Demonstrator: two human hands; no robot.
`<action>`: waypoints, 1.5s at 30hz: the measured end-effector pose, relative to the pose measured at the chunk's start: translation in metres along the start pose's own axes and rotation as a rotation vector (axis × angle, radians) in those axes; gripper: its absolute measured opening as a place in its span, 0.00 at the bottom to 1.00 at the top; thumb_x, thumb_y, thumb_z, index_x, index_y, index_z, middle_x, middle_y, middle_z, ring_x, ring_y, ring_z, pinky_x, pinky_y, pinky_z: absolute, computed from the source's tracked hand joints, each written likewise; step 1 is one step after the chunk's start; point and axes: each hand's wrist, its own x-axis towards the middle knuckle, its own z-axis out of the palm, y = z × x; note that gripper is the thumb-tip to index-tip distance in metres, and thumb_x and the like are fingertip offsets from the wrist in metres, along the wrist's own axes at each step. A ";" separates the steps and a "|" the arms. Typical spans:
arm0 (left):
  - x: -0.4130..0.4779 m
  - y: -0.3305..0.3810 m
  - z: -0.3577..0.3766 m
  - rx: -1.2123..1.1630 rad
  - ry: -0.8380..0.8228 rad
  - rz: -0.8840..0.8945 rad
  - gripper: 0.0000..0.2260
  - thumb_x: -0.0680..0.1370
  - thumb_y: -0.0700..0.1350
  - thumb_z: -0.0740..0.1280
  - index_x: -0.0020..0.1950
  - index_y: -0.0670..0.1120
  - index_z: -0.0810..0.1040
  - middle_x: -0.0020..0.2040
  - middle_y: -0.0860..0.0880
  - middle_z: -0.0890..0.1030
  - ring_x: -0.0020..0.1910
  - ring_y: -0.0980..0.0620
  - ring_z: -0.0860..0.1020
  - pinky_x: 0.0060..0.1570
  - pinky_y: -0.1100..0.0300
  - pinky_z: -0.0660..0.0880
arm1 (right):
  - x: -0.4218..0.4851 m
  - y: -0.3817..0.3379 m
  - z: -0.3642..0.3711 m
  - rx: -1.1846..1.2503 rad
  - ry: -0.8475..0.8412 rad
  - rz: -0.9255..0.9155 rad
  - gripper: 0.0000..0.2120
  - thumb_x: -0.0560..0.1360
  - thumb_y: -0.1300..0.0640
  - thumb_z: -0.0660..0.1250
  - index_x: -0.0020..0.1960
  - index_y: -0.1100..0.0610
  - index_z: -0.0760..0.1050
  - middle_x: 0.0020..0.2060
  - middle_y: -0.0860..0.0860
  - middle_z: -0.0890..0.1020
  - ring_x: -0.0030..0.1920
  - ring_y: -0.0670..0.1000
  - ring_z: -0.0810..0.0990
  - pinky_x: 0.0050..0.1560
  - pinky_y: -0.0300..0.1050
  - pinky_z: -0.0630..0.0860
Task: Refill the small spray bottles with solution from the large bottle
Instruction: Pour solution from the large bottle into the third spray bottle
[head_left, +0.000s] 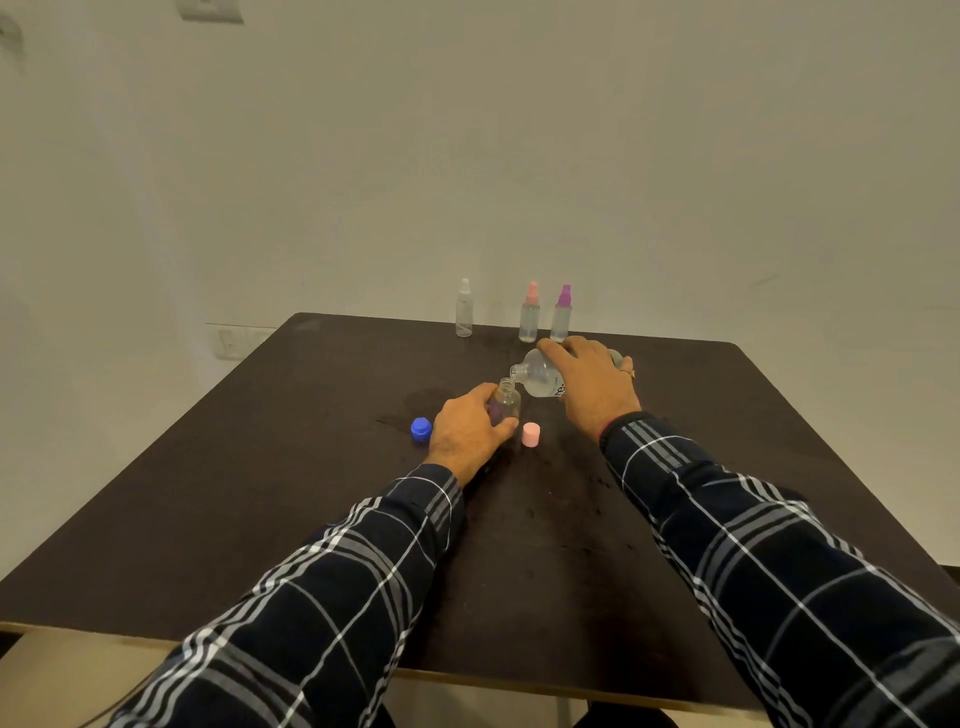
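My left hand (470, 428) grips a small clear bottle (505, 401) that stands upright and uncapped on the dark table (260, 493). My right hand (587, 384) holds the large clear bottle (537, 375) tipped on its side, its open mouth pointing left just above the small bottle's neck. A blue cap (421, 429) lies left of my left hand. A pink cap (531, 434) stands just right of the small bottle. Three small spray bottles stand at the table's far edge: one with a white top (464, 308), one pink (530, 313) and one purple (562, 314).
The table shows damp patches around the hands and scattered droplets nearer me. A plain wall rises behind the far edge, with a socket plate (228, 343) low on the left. The table's front edge runs close to my body.
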 end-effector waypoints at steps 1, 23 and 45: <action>0.000 0.000 0.000 0.002 0.002 0.001 0.24 0.77 0.52 0.72 0.71 0.52 0.71 0.61 0.49 0.81 0.60 0.50 0.80 0.64 0.49 0.76 | 0.000 -0.001 -0.001 -0.006 0.000 -0.002 0.35 0.76 0.62 0.70 0.76 0.44 0.59 0.70 0.53 0.69 0.73 0.58 0.64 0.70 0.77 0.57; 0.002 -0.001 0.001 0.003 -0.011 -0.010 0.24 0.77 0.52 0.72 0.71 0.52 0.71 0.62 0.49 0.81 0.60 0.50 0.79 0.64 0.49 0.76 | 0.000 -0.003 -0.006 -0.043 0.005 -0.017 0.36 0.75 0.65 0.69 0.76 0.44 0.59 0.70 0.53 0.67 0.73 0.58 0.63 0.69 0.78 0.55; 0.001 -0.002 0.001 0.004 0.006 -0.006 0.24 0.76 0.53 0.73 0.70 0.53 0.72 0.60 0.50 0.82 0.58 0.50 0.80 0.62 0.49 0.77 | -0.002 -0.004 -0.007 -0.045 0.013 -0.023 0.35 0.75 0.64 0.69 0.76 0.44 0.60 0.70 0.54 0.68 0.73 0.58 0.63 0.70 0.78 0.54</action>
